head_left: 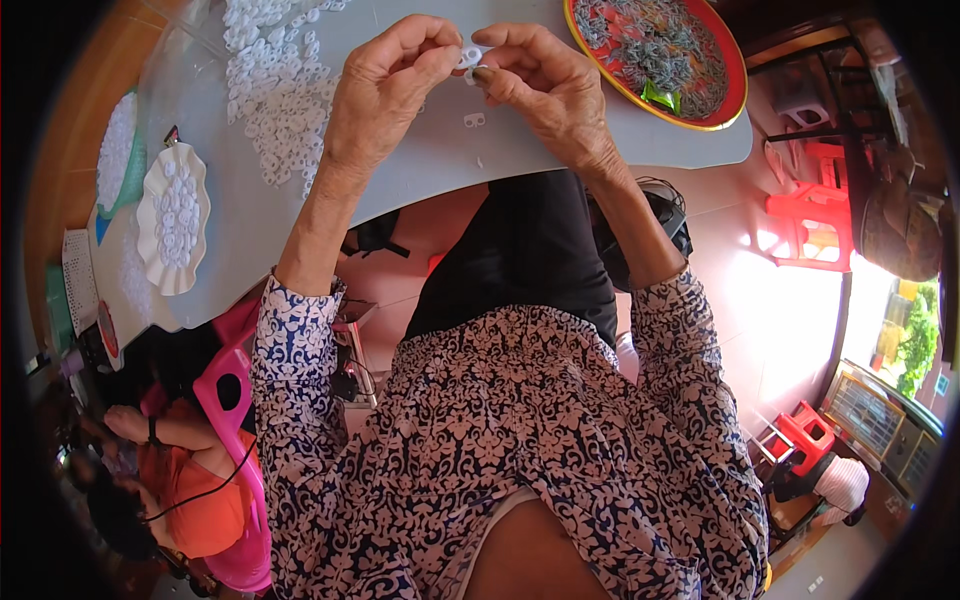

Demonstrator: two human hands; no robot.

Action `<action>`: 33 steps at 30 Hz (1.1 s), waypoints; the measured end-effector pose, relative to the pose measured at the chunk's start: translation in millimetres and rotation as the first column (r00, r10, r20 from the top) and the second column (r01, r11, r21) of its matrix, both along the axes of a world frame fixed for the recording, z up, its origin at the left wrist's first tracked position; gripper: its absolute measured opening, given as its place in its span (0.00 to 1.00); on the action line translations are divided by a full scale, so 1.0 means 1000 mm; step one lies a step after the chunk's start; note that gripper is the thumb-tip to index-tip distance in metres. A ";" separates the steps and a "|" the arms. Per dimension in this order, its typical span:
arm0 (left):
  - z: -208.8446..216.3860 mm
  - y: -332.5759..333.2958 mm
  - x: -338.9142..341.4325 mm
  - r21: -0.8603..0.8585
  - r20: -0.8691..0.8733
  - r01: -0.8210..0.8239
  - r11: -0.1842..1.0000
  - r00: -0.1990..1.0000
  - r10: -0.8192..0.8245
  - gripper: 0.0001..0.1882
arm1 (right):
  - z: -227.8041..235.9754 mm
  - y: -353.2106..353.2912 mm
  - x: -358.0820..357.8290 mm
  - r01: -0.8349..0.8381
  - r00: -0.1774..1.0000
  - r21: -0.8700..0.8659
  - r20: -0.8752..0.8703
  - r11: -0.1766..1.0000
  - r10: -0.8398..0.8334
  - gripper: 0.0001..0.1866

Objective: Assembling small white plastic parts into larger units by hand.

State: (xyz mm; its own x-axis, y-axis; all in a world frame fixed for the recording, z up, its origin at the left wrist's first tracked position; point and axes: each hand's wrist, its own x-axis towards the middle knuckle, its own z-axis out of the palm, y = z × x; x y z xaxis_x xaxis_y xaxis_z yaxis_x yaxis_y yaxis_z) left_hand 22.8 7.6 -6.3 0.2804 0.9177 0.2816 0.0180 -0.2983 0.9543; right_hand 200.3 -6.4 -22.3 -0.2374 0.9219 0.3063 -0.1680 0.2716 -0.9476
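left hand (388, 82): fingers clamped on white piece (469, 58)
right hand (555, 92): fingers beside it, grip unclear
loose pile (280, 110): upper left, apparently unworked
done: unclear

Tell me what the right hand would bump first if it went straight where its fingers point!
Probably the small white piece at the fingertips of the left hand, just ahead of the right hand. Exact depth is unclear.

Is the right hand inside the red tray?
No: the right hand is outside the red tray, near the left hand and a small white piece.
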 end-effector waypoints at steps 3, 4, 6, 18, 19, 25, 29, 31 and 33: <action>0.005 -0.002 0.000 -0.021 -0.125 0.010 1.000 0.992 -0.013 0.08 | -0.001 0.000 0.001 -0.001 1.000 0.003 -0.009 1.000 0.001 0.14; 0.005 -0.003 0.000 -0.022 -0.125 0.010 1.000 0.992 -0.013 0.08 | -0.002 0.000 0.001 -0.001 1.000 0.002 -0.009 1.000 0.001 0.14; 0.004 -0.004 0.003 0.097 -0.180 -0.073 0.993 0.980 0.089 0.10 | -0.005 0.002 0.001 -0.011 0.998 0.035 -0.055 0.999 0.013 0.14; -0.004 -0.017 0.019 0.025 -0.169 -0.175 0.984 0.970 0.176 0.16 | -0.001 0.000 -0.003 -0.032 0.998 0.016 -0.058 0.999 0.033 0.15; -0.004 -0.017 0.019 0.024 -0.170 -0.174 0.984 0.970 0.176 0.16 | -0.002 0.000 -0.005 -0.032 0.998 0.016 -0.058 0.999 0.033 0.15; -0.009 -0.018 0.019 -0.041 -0.180 -0.183 0.982 0.968 0.173 0.17 | -0.011 0.002 -0.003 0.066 0.975 0.161 0.201 0.985 -0.098 0.16; -0.013 -0.019 0.017 -0.037 -0.134 -0.155 0.987 0.980 0.148 0.17 | -0.006 -0.001 -0.005 0.086 0.948 0.262 0.275 0.961 -0.160 0.14; -0.012 -0.020 0.016 -0.049 -0.101 -0.125 0.991 0.988 0.120 0.17 | -0.004 -0.003 -0.005 0.084 0.947 0.289 0.275 0.954 -0.167 0.14; -0.011 -0.019 0.013 -0.065 -0.158 -0.081 0.995 0.985 0.070 0.17 | -0.003 -0.004 -0.005 0.090 0.935 0.324 0.298 0.942 -0.192 0.13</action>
